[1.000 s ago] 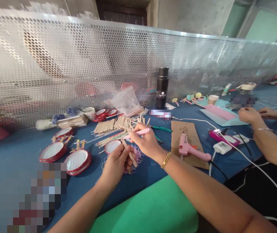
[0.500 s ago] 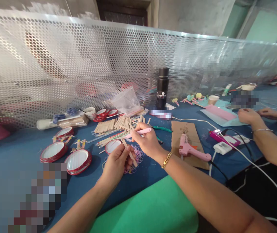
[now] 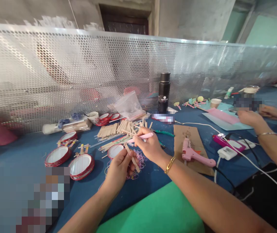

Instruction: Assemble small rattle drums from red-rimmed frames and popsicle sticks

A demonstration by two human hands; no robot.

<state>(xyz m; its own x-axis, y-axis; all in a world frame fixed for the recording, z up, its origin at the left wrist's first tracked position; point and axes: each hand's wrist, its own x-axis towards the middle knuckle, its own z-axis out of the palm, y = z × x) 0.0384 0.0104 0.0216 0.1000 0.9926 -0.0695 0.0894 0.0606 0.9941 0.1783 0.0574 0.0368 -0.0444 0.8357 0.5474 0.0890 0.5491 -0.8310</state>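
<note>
My left hand [image 3: 120,165] pinches a flat wooden craft stick [image 3: 135,165], which slants between thumb and fingers. In my right hand [image 3: 148,148] is a pink pen [image 3: 146,136], its tip end pointing left near the stick's upper end. Whether the tip touches the wood I cannot tell. Beneath the hands lies a tangle of thin pink and purple bands [image 3: 142,159]. Just behind my left hand sits a small round red-rimmed piece with a white face [image 3: 115,150]. Loose craft sticks [image 3: 109,130] are heaped beyond both hands.
Red-rimmed round pieces [image 3: 81,165] with sticks stand at left. A pink glue gun [image 3: 196,156] rests on cardboard [image 3: 178,137] at right, near white cables and a power strip [image 3: 228,142]. A black bottle [image 3: 164,94] stands behind. Another person's hands [image 3: 250,118] work at far right.
The camera view has tilted slightly, so everything sits a little lower and further right. Both hands keep the same hold on the stick and pen, with hardly any movement.
</note>
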